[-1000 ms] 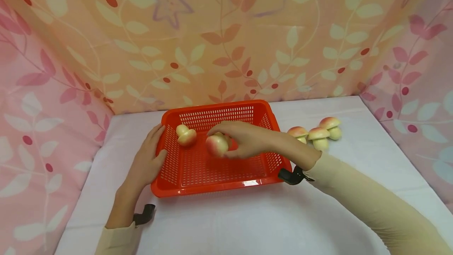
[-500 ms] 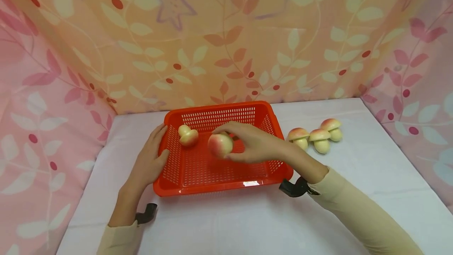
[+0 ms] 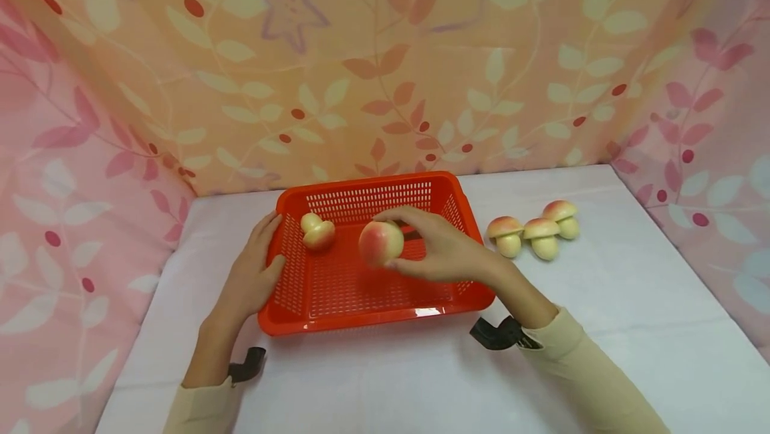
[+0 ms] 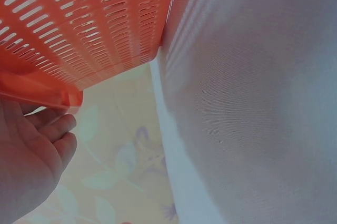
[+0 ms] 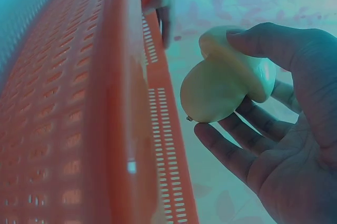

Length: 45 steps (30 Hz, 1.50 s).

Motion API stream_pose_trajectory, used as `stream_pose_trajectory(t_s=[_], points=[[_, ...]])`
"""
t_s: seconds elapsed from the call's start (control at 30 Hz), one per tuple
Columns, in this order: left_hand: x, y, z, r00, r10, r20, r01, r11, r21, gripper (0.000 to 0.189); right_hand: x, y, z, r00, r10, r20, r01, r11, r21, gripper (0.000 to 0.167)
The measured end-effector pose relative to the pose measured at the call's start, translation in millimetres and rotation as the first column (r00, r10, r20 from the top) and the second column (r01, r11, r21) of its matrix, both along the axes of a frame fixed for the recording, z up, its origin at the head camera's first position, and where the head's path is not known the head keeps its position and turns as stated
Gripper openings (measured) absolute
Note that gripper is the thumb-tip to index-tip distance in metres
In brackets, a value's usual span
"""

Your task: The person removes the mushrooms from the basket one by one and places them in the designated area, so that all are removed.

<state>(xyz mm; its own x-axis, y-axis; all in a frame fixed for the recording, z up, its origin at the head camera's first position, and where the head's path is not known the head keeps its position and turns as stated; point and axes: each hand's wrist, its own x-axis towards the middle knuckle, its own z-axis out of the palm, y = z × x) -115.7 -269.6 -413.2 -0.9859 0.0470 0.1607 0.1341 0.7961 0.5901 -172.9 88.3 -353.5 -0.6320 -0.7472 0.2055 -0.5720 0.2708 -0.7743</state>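
In the head view a red plastic basket [image 3: 375, 324] with slotted walls stands on the white table. My left hand [image 3: 249, 280] holds its left rim; in the left wrist view the bent fingers [image 4: 59, 129] meet the rim. My right hand [image 3: 448, 250] grips a toy mushroom [image 3: 381, 244] above the basket, its pink-tinged cap toward the left. The right wrist view shows the held mushroom's pale rounded stem [image 5: 210, 92] between thumb and fingers. Another toy mushroom [image 3: 319, 232] lies on its side inside the basket, near the left wall.
Right of the basket, three toy mushrooms stand close together: a left one [image 3: 506, 236], a middle one [image 3: 543, 238] and a right one [image 3: 562, 219]. Patterned cloth [image 3: 421, 86] hangs behind the white table [image 3: 361, 380] and along both sides.
My right hand has moved slightly right and toward me with the mushroom, and its forearm has drawn back. The left hand stays at the rim. The basket has not visibly shifted.
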Motion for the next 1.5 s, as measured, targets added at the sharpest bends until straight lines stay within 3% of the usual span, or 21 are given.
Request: stream_pose_trajectory(t_s=[0.53,0.8,1.13,1.33,1.5], points=[[0.9,1.9,0.6,1.000,-0.004,0.019,0.004,1.000,0.001,0.073,1.5,15.4,-15.7,0.996,-0.085,0.005,0.085,0.996,-0.019,0.062],[0.9,3.4,8.8,1.000,-0.010,-0.003,0.010,0.997,-0.072,0.073,4.4,24.7,-14.6,0.993,-0.120,0.015,0.120,0.992,-0.045,0.063],[4.6,9.2,17.9,0.994,-0.001,0.114,0.011,0.996,-0.086,0.074,3.3,36.1,-14.2,0.989,-0.148,0.012,0.148,0.987,-0.064,0.065],[3.0,14.4,15.1,0.998,0.051,0.047,-0.048,0.997,-0.063,0.068,3.4,39.1,-9.6,0.988,-0.156,-0.017,0.154,0.986,-0.067,0.065],[-0.3,16.9,10.3,0.998,0.053,0.023,-0.051,0.996,-0.070,0.068,8.8,47.3,-9.3,0.982,-0.189,-0.021,0.187,0.980,-0.063,0.066]])
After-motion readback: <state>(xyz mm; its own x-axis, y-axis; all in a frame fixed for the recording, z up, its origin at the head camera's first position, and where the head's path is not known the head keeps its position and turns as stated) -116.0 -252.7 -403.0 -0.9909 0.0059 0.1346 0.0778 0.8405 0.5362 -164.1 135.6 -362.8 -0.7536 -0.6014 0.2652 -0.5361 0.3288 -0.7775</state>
